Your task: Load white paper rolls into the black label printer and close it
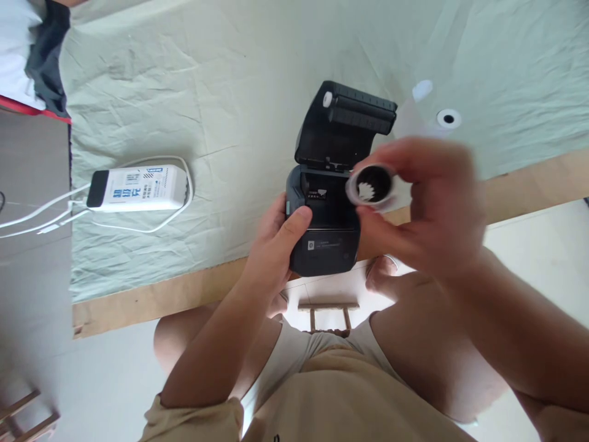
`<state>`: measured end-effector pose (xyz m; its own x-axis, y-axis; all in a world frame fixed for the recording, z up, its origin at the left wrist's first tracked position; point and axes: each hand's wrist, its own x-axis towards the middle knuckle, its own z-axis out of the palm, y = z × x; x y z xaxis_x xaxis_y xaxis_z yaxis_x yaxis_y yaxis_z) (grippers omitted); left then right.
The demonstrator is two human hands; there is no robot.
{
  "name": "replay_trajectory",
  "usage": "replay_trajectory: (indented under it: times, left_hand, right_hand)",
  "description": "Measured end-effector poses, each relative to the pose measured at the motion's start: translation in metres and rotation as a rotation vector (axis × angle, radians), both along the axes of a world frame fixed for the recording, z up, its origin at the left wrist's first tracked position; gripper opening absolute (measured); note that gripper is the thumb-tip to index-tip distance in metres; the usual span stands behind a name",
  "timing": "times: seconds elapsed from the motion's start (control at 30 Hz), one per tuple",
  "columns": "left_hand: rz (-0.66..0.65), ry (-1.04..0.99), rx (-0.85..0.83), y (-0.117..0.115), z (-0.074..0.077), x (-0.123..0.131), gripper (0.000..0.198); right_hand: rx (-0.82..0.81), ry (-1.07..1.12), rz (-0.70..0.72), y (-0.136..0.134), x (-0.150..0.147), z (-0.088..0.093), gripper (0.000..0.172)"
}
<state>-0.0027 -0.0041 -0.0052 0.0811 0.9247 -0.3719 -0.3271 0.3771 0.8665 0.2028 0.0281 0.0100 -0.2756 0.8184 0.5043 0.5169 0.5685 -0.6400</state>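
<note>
A small black label printer [327,239] sits at the table's near edge with its lid [345,126] flipped up and the paper bay open. My left hand [276,239] grips the printer's left side, thumb on its top. My right hand [427,202], blurred by motion, pinches a white paper roll [372,187] with a dark core, held just right of the open bay and above the printer.
A white power bank [138,189] with white cables lies on the pale green cloth [230,92] to the left. Another white roll [448,118] and a white strip lie at the back right. The wooden table edge [151,301] runs below. My knees and a stool show underneath.
</note>
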Motion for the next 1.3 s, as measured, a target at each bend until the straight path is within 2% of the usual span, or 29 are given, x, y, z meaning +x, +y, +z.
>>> replay_trajectory:
  times: [0.13, 0.23, 0.4, 0.5, 0.6, 0.7, 0.77, 0.83, 0.97, 1.07, 1.2, 1.3]
  left_hand:
    - [-0.006, -0.044, 0.024, 0.001, -0.003, 0.0, 0.04]
    - [-0.01, -0.024, 0.02, 0.001, -0.004, 0.0, 0.043]
    - [0.029, -0.036, -0.014, 0.0, 0.002, 0.001, 0.035]
    - [0.036, -0.017, -0.028, 0.0, 0.005, 0.003, 0.04]
    - [0.036, 0.012, -0.043, 0.001, 0.007, 0.003, 0.044]
    - [0.041, 0.002, -0.042, 0.001, 0.005, 0.002, 0.038]
    - [0.036, -0.029, -0.005, 0.001, 0.003, 0.001, 0.036]
    - [0.02, -0.045, 0.029, 0.001, 0.003, 0.002, 0.043]
    - [-0.005, 0.025, 0.017, 0.002, 0.007, 0.003, 0.065]
    - [0.0, 0.072, -0.007, 0.001, 0.01, 0.003, 0.071]
    - [0.004, 0.076, -0.016, 0.0, 0.011, 0.001, 0.078]
    - [-0.024, 0.069, -0.028, 0.001, 0.012, -0.001, 0.082]
  right_hand:
    - [0.084, -0.171, -0.023, 0.004, -0.016, -0.001, 0.032]
    - [0.098, -0.198, -0.005, 0.01, -0.016, -0.004, 0.018]
    - [0.116, -0.112, 0.06, 0.013, -0.013, -0.005, 0.021]
    - [0.215, -0.075, 0.056, 0.011, -0.014, -0.004, 0.017]
    - [0.291, -0.045, 0.093, 0.005, -0.017, -0.005, 0.018]
    - [0.314, -0.046, 0.148, -0.004, -0.02, -0.011, 0.018]
    - [0.312, -0.074, 0.176, -0.009, -0.021, -0.015, 0.013]
    - [0.28, -0.096, 0.212, -0.013, -0.021, -0.017, 0.007]
    - [0.245, 0.029, 0.253, -0.012, -0.017, -0.016, 0.017]
    - [0.247, 0.153, 0.162, -0.006, -0.014, -0.015, 0.001]
    - [0.164, 0.191, -0.063, 0.005, -0.004, -0.022, 0.022]
    - [0.016, 0.142, -0.073, 0.011, 0.002, -0.029, 0.044]
